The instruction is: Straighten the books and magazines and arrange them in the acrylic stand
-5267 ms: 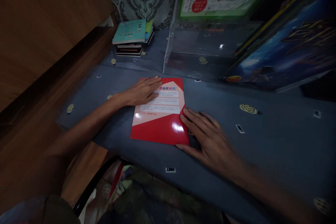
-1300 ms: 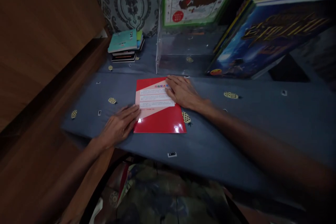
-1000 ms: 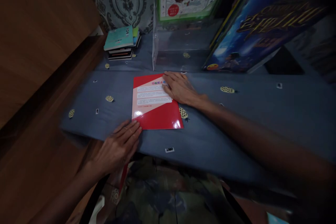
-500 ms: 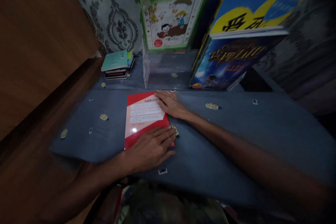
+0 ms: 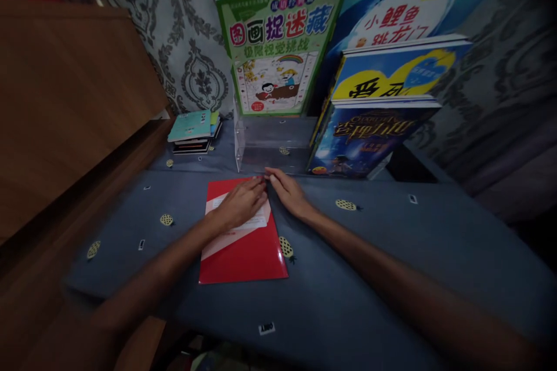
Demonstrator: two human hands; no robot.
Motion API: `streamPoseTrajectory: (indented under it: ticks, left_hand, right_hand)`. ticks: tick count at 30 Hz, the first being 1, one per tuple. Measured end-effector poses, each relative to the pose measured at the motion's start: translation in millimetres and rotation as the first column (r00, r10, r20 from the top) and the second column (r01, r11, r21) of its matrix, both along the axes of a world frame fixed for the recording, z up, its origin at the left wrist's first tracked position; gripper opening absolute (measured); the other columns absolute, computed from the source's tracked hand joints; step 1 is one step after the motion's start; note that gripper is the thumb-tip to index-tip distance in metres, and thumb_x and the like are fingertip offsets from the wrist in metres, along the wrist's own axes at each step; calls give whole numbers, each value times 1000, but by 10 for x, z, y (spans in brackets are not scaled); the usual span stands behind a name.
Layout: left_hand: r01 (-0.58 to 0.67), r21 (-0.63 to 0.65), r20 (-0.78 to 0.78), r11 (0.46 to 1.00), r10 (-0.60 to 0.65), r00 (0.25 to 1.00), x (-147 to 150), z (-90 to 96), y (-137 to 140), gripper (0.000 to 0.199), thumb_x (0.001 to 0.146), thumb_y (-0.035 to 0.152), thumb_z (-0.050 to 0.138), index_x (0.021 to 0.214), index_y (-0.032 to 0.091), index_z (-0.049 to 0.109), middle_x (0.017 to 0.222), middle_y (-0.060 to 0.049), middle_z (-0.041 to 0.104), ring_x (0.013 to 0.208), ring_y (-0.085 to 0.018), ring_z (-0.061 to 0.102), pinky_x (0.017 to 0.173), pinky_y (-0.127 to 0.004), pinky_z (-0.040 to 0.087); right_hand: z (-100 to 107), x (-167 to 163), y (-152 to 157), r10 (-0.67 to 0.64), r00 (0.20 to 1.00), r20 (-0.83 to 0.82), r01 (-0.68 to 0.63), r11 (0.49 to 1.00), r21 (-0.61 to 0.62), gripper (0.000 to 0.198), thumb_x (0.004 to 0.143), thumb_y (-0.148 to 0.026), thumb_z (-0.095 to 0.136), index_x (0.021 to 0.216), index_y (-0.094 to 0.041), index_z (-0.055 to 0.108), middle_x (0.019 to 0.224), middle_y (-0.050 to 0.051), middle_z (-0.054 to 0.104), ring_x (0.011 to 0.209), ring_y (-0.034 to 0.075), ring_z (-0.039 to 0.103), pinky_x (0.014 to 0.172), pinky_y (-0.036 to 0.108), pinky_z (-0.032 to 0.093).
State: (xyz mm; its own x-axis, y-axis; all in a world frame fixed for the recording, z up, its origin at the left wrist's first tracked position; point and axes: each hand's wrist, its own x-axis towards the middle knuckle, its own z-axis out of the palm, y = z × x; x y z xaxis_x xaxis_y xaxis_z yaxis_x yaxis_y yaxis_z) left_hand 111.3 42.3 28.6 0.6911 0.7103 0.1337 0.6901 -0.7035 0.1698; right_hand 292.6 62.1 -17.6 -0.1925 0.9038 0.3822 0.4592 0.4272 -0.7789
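A red book [image 5: 243, 261] with a pale pink diagonal band lies flat on the blue tablecloth, printed text boxes on its cover. My left hand [image 5: 244, 202] rests across its upper part, palm down with fingers stretched toward the top right corner, covering much of the text. At that same corner is my right hand [image 5: 288, 192], its side on the cloth, fingers extended and their tips touching or very near the book's edge. The two hands' fingertips almost meet there. Whether the right fingertips grip the corner cannot be made out.
Behind stands a clear acrylic stand [image 5: 261, 156] below a green picture book [image 5: 282, 46]. Several upright books, including a dark blue one [image 5: 361, 136], are to the right. A small stack of books [image 5: 191, 130] sits back left, near a wooden cabinet [image 5: 73, 81].
My left hand has moved from the book's lower right edge up to its upper part. My right hand has slid off the cover to the corner. The view has tilted up.
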Motion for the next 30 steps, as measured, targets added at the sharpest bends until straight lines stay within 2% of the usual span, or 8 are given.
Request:
streamPoseTrajectory:
  ticks: [3,7,10,14,20,24,27,30]
  left_hand:
    - [-40,-8,-35,999,39,999,-14,-24,-208,39,103,39,43,131,17,60,153,-21,45,147,-35,36,115,-58,35]
    - [-49,-32,-34,998,48,998,-27,34,-540,32,102,41,47,118,19,64,145,-18,53,141,-35,44,114,-60,36]
    - [-36,-63,-49,997,33,998,-83,125,-813,25,100,35,52,117,20,61,144,-17,53,142,-34,43,113,-60,36]
    - [-88,-144,-170,986,63,983,-176,245,-1173,35,96,29,57,130,18,53,149,-18,48,146,-36,37,115,-58,36]
    - [-246,-143,-404,959,170,899,-287,331,-1565,59,92,17,49,150,18,35,160,-19,36,147,-39,33,109,-63,42]
    - [-299,-114,-507,947,203,838,-377,290,-1710,79,83,8,55,156,15,27,158,-25,36,143,-46,37,99,-62,51]
    - [-289,-78,-531,954,205,822,-447,210,-1775,77,83,8,54,156,12,27,155,-30,37,139,-50,41,89,-62,56]
    - [-277,-42,-519,960,216,827,-537,179,-1811,67,89,4,42,154,9,31,151,-33,40,136,-49,46,83,-58,59]
  right_hand:
    - [40,-39,-15,30,993,114,-33,999,23,44,100,-36,34,132,-17,59,134,14,66,125,25,61,107,47,46]
    - [93,-86,-91,94,964,248,-112,992,60,38,99,-29,40,125,-15,64,125,15,70,118,26,63,105,47,47]
    - [128,-116,-300,150,934,324,-194,975,107,33,99,-25,43,121,-15,65,113,14,72,109,26,63,99,46,49]
    - [199,-162,-716,205,887,414,-287,946,147,28,100,-24,43,111,-18,68,102,13,69,97,27,59,89,45,51]
    - [249,-253,-1133,242,890,387,-324,932,164,28,100,-21,43,115,-22,67,97,9,67,91,24,60,89,45,53]
    - [255,-340,-1273,296,877,378,-363,924,120,26,97,-17,48,113,-22,68,95,8,66,90,23,62,87,43,55]
    - [312,-401,-1345,347,844,409,-402,914,55,25,95,-16,51,111,-21,69,97,8,67,93,23,62,90,44,55]
    - [382,-446,-1368,420,823,384,-456,890,4,32,89,-13,58,119,-21,66,114,10,66,107,25,60,98,46,52]
